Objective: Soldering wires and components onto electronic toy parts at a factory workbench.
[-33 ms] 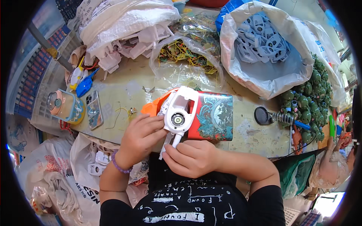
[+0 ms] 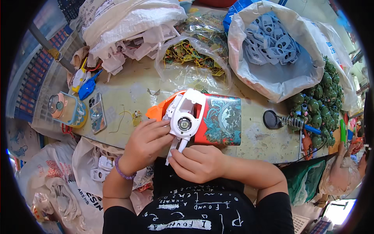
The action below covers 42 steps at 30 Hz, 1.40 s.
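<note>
In front of my body I hold a white plastic housing (image 2: 193, 99). It has an open frame at its far end, a dark-ringed round disc (image 2: 184, 124) in the middle and a narrow stem towards me. My left hand (image 2: 150, 138) grips its left edge, fingers bent against it. The stem is pinched between the thumb and fingers of my right hand (image 2: 198, 162). Under the housing lie an orange piece (image 2: 156, 112) and a red case with a blue-green printed panel (image 2: 224, 121). My fingers partly hide the housing's lower left side.
A white sack (image 2: 243, 78) holds several pale plastic housings. Wired boards fill a clear bag (image 2: 194, 58); white parts spill from another sack (image 2: 132, 17). Green round parts (image 2: 317, 105) pile up at right, beside a soldering iron stand (image 2: 292, 122). A phone (image 2: 97, 113) and drink bottle (image 2: 68, 109) stand left.
</note>
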Available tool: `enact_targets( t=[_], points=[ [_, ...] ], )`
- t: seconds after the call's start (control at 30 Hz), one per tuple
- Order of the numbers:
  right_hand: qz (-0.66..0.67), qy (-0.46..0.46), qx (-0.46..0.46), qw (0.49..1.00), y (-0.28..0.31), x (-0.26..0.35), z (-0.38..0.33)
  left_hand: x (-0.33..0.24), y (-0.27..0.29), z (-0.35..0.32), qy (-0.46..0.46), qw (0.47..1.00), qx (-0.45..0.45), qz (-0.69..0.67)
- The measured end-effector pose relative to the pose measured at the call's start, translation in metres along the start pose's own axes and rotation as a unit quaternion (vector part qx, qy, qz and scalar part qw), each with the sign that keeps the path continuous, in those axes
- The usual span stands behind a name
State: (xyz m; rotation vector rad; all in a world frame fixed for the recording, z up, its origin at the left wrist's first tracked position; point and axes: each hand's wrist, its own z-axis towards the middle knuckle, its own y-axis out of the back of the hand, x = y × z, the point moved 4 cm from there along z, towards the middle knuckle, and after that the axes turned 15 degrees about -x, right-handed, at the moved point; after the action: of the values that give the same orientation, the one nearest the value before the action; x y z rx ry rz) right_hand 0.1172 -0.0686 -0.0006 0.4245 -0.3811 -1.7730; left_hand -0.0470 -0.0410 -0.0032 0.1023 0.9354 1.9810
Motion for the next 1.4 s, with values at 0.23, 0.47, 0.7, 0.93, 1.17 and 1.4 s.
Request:
enact_targets(
  t=[0.23, 0.47, 0.7, 0.93, 1.17, 1.4],
  points=[
    [-0.007, -0.046, -0.031, 0.998, -0.009, 0.007, -0.008, 0.026, 0.007, -0.073, 0.462, 0.869, -0.001, -0.180],
    [0.035, -0.089, -0.015, 0.995, -0.019, 0.016, -0.011, 0.003, -0.040, -0.068, 0.611, 0.593, 0.107, -0.513],
    [0.073, -0.089, -0.076, 0.990, 0.008, 0.025, -0.010, -0.027, -0.026, -0.061, 0.595, 0.669, 0.027, -0.446],
    [0.053, -0.147, -0.067, 0.985, 0.043, 0.011, -0.033, 0.021, 0.064, -0.213, 0.534, 0.693, -0.484, -0.005],
    [-0.004, -0.228, -0.074, 0.971, 0.061, 0.004, -0.065, 0.056, 0.089, -0.342, 0.735, 0.281, -0.555, -0.271],
    [-0.021, -0.255, -0.111, 0.960, 0.081, 0.003, -0.078, 0.065, 0.146, -0.246, 0.640, 0.716, 0.091, 0.263]
  ],
)
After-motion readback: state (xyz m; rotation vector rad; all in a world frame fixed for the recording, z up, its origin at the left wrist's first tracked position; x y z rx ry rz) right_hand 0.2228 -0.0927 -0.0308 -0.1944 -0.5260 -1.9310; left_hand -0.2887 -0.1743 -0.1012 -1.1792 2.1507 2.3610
